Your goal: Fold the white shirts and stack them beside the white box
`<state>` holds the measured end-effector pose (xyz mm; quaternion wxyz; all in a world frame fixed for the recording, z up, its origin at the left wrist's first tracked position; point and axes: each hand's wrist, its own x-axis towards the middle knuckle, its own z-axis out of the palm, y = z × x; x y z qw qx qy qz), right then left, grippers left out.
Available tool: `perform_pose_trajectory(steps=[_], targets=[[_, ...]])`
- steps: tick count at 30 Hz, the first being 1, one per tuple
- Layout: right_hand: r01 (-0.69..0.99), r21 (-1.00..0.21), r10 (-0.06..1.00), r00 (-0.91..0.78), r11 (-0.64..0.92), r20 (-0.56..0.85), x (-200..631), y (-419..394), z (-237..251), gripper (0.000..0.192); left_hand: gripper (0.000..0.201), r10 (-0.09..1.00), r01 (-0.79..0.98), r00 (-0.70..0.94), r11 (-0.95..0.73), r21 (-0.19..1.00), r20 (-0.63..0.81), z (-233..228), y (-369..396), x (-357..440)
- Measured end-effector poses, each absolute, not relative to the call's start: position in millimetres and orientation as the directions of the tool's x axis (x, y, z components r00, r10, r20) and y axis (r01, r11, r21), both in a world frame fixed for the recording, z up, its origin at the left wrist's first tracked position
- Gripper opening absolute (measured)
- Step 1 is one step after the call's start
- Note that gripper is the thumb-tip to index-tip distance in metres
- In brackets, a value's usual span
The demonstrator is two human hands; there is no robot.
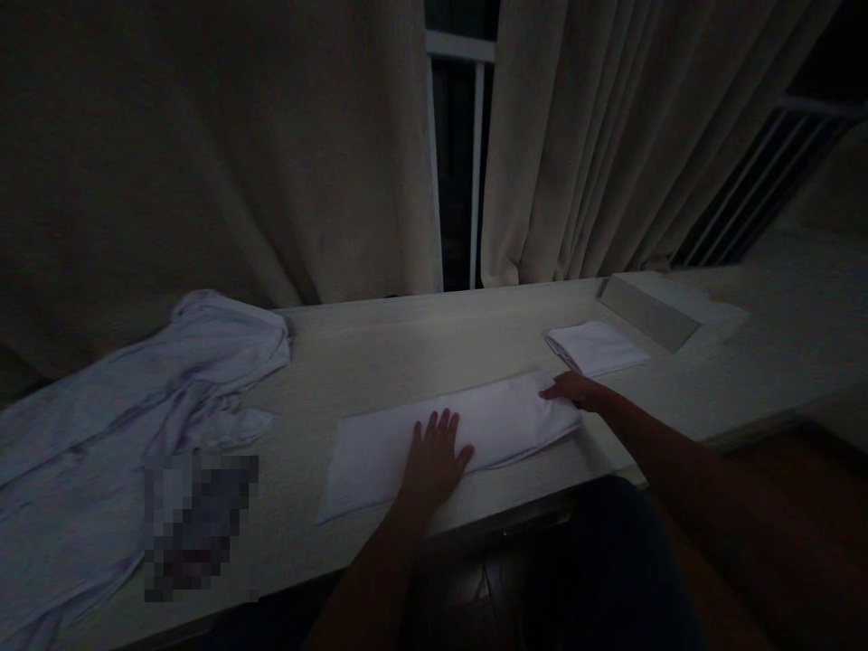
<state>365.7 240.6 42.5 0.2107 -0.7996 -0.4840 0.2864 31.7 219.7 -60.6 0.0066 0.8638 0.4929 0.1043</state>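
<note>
A white cloth (pixel 380 452), folded into a long flat strip, lies across the middle of the pale table. My left hand (pixel 434 457) rests palm down on it, fingers spread. At the strip's right end my right hand (pixel 571 389) grips the edge of the fabric, some fingers hidden from view. Just behind that hand is a smaller folded white cloth (pixel 600 348). To the left, a crumpled white garment (pixel 149 407) is heaped loosely and spreads toward the near edge.
The pale table (pixel 407 339) has its near edge close to my legs. A light, low block-like object (pixel 651 312) stands at the back right. Beige curtains (pixel 325 154) hang behind, parted at a dark window. A pixelated patch (pixel 200 524) hides something at the lower left.
</note>
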Motion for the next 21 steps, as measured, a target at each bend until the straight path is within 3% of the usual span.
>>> perform_pose_trajectory(steps=[3,12,17,21], targets=[[0.643,-0.615,0.890,0.311,-0.456,-0.334,367,252,52,0.021,0.071,0.849,0.846,0.495,-0.519,0.119,0.182,-62,220,31],[0.764,-0.580,0.958,0.262,-0.281,-0.119,337,250,106,0.037,0.071,0.860,0.851,0.481,-0.505,0.145,0.172,-66,220,34],[0.875,-0.474,0.992,0.122,-0.094,0.029,309,245,136,0.030,0.074,0.885,0.863,0.459,-0.465,0.198,0.078,-53,229,44],[0.932,-0.361,0.995,0.067,-0.035,0.077,302,246,146,0.030,0.067,0.917,0.889,0.397,-0.395,0.232,0.038,-31,257,49]])
